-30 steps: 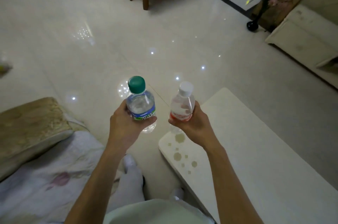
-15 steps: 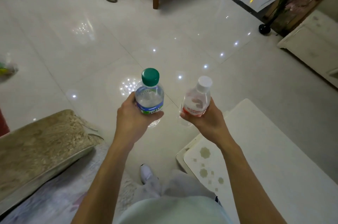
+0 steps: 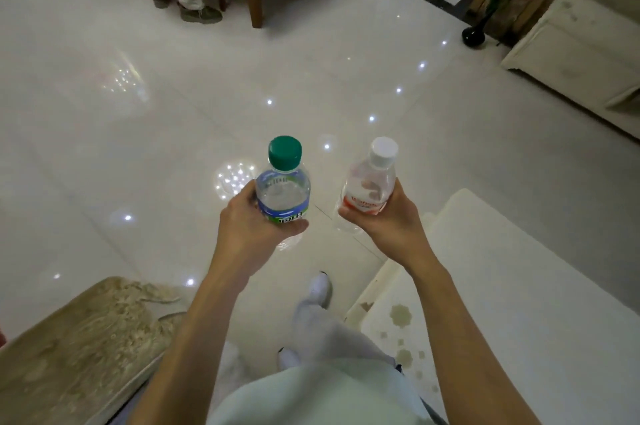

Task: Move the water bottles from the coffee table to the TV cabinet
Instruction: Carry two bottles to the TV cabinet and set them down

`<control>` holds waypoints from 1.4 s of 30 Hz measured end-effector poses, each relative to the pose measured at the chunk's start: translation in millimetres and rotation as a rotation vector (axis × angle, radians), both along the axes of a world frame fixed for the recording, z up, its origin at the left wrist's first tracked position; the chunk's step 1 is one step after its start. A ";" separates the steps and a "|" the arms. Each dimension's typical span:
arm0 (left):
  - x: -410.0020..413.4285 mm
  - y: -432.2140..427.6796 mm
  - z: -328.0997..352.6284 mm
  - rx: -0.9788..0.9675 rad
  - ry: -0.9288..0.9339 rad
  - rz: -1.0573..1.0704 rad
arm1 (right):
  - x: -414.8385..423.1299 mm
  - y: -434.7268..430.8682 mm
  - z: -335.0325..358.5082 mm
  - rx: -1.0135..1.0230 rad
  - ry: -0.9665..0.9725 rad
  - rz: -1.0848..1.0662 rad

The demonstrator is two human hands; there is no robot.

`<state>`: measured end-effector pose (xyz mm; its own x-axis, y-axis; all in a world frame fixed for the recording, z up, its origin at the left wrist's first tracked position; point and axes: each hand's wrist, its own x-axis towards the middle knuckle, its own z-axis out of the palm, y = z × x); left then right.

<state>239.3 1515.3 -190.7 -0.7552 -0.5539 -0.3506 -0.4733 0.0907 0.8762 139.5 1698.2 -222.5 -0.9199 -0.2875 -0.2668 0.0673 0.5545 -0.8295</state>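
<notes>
**Two water bottles, both in hand, over floor**

- Item 1: green-capped bottle (image 3: 282, 192), clear, blue/green label, upright. Left hand (image 3: 249, 227) wraps its lower half, thumb across the label front. Held mid-air above tiled floor (image 3: 138, 147), centre of scene.
- Item 2: white-capped bottle (image 3: 369, 185), clear, red label, tilted slightly right. Right hand (image 3: 384, 220) grasps lower body, fingers curled round it. Just right of item 1, not touching.
- Coffee table (image 3: 519, 286): white, near right, below and right of the right hand; brown spots at its near-left corner.
- White cabinet (image 3: 571, 50): far right, well apart from both bottles.
- Misc.: black vase (image 3: 473, 35) w/ plant stems, left of cabinet; tan cushion (image 3: 79, 348), near left.
</notes>
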 end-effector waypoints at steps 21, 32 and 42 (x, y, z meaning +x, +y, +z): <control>-286.5 -54.5 6.8 0.019 0.027 -0.326 | -214.5 -15.0 4.1 0.013 -0.001 -0.337; -459.2 -142.0 -1.6 -0.014 0.052 -0.621 | -323.9 -78.1 14.2 0.027 -0.005 -0.609; -564.8 -124.7 2.7 -0.033 0.096 -0.879 | -372.0 -78.3 20.8 0.052 0.012 -0.863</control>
